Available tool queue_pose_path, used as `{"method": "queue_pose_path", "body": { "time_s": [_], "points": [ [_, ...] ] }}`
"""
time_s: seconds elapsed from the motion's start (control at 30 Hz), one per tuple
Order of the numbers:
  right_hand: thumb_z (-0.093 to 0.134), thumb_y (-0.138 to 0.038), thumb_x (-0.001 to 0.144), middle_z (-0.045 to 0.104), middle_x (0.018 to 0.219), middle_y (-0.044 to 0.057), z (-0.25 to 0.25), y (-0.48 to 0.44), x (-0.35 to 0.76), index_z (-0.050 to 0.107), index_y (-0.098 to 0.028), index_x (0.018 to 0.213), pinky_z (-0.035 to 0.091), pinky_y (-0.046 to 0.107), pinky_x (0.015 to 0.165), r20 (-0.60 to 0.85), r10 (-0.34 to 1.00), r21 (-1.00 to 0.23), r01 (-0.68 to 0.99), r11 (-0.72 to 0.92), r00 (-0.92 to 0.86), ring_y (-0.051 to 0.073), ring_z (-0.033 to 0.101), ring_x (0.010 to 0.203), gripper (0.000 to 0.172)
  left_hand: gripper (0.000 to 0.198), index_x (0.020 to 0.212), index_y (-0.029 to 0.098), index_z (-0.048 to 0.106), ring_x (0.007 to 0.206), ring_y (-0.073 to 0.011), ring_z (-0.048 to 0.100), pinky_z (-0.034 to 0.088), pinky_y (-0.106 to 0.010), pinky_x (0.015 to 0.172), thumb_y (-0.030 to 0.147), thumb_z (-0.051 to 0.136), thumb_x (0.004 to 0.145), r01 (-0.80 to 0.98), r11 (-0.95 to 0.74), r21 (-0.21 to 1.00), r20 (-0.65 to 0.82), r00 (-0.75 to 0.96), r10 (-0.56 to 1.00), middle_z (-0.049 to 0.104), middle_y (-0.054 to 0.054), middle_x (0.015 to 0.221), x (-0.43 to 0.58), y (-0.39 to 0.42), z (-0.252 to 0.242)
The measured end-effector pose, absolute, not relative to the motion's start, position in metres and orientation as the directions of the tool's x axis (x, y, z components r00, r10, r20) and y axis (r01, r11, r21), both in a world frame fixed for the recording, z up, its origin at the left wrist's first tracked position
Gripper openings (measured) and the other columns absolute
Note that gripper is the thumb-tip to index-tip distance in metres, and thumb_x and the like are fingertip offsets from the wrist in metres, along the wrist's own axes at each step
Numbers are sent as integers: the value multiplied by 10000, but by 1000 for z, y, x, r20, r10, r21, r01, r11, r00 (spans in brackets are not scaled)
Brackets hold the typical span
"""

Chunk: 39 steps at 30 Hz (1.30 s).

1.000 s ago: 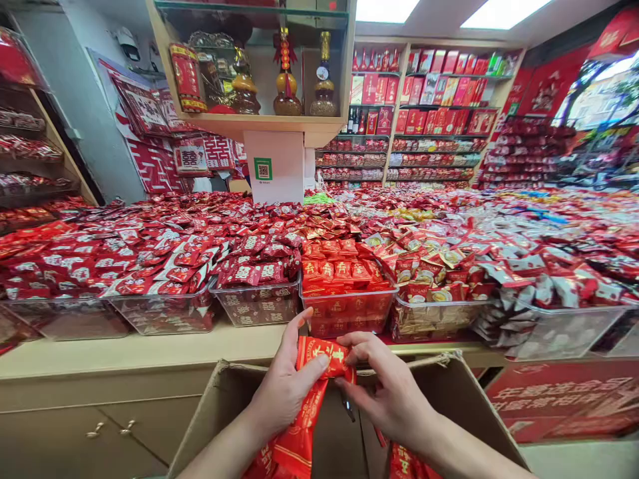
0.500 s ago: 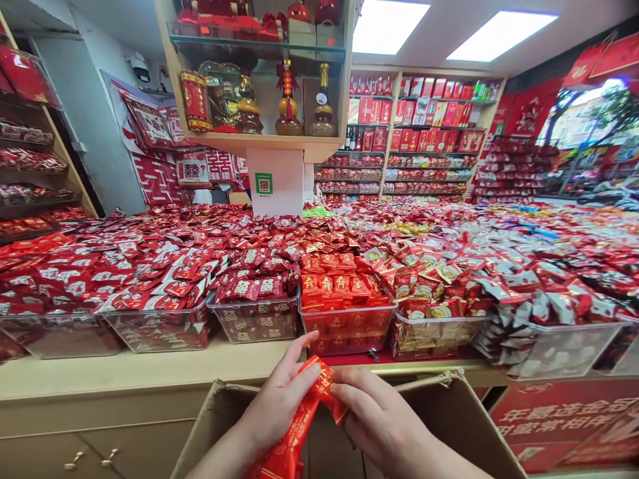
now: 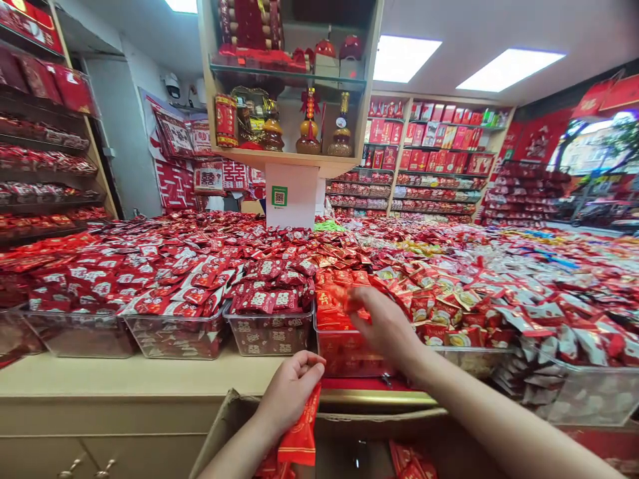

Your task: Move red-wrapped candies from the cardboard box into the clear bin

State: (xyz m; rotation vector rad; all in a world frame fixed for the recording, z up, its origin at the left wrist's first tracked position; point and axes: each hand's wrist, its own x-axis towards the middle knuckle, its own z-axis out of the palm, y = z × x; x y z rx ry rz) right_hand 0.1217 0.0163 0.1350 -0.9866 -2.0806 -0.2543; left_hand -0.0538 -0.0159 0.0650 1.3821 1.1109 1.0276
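My left hand (image 3: 289, 392) is closed on red packets (image 3: 301, 432) that hang beneath it over the cardboard box (image 3: 379, 418). Over the clear bin (image 3: 349, 352) of bright red packets (image 3: 332, 309) is my right hand (image 3: 382, 326), its fingertips at the packets by the bin's right side. A red packet seems to be at those fingertips, but motion blur hides whether it is held. More red packets (image 3: 412, 459) lie inside the box.
Clear bins of wrapped sweets (image 3: 272, 332) line the counter (image 3: 150, 379) on both sides. A shelf cabinet with bottles (image 3: 287, 156) stands on a white post (image 3: 292, 193) behind them. Cupboard handles (image 3: 104, 469) show at lower left.
My right hand has left the packet near my left hand and moved up and forward to the red packet bin. The view has shifted left and up, and packets inside the box now show.
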Motion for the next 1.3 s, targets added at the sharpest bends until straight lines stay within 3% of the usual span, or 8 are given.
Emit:
{"method": "queue_pose_path", "body": {
  "time_s": [0.2,0.47,0.8,0.97,1.03,1.13,1.2,1.3],
  "points": [
    [383,-143,777,565,873,86,162,114,89,444,-155,863,343,283,674,558,792,51,963,264,-246,192,529,795,106,211,777,140,552,463,-72,291,216,-188,448,322,472,705,203,-116,972,77,193,978,374,66,496,-53,-10,54],
    [365,-136,775,574,868,84,142,137,79,450,-156,864,305,315,692,469,836,71,956,286,-285,208,525,809,125,222,783,133,556,488,-79,309,229,-197,468,317,444,728,227,-148,963,95,229,969,377,54,515,-54,-11,50],
    [433,-88,649,560,979,75,142,129,84,489,-192,937,294,369,756,381,827,76,905,419,-415,239,421,963,312,223,754,148,560,480,-88,324,235,-199,471,346,469,711,202,-143,969,97,218,971,389,49,511,-54,-10,53],
    [445,-20,591,523,1092,50,143,125,81,421,-219,1093,276,434,822,380,812,34,884,466,-443,247,355,1064,540,216,763,143,557,494,-87,335,252,-196,486,334,468,717,194,-145,970,103,210,972,403,47,527,-54,-11,53],
    [420,-7,618,477,1152,62,147,110,84,406,-197,1114,267,421,855,456,784,-21,876,482,-421,233,325,1100,531,211,759,144,549,511,-89,355,272,-196,503,334,466,724,165,-141,976,108,196,975,421,42,549,-56,-12,55],
    [391,-97,735,563,958,74,146,63,91,500,-158,920,363,321,774,560,751,-268,780,565,-351,179,475,906,223,220,738,155,519,543,-98,392,303,-197,525,362,444,745,115,-171,979,162,87,983,440,36,574,-57,-15,59],
    [405,-245,785,583,748,38,133,22,93,491,-169,804,413,263,618,477,808,-514,635,576,-346,141,521,680,116,226,744,168,497,580,-108,428,328,-199,549,380,422,761,94,-224,970,226,-11,974,464,29,605,-54,-17,62],
    [544,-329,705,566,672,-2,98,-27,92,444,-186,878,415,225,507,304,852,-782,400,478,-426,121,515,573,246,216,777,183,485,634,-122,482,366,-208,599,391,428,762,68,-283,957,286,-48,957,511,16,659,-43,-21,69]
  ]
}}
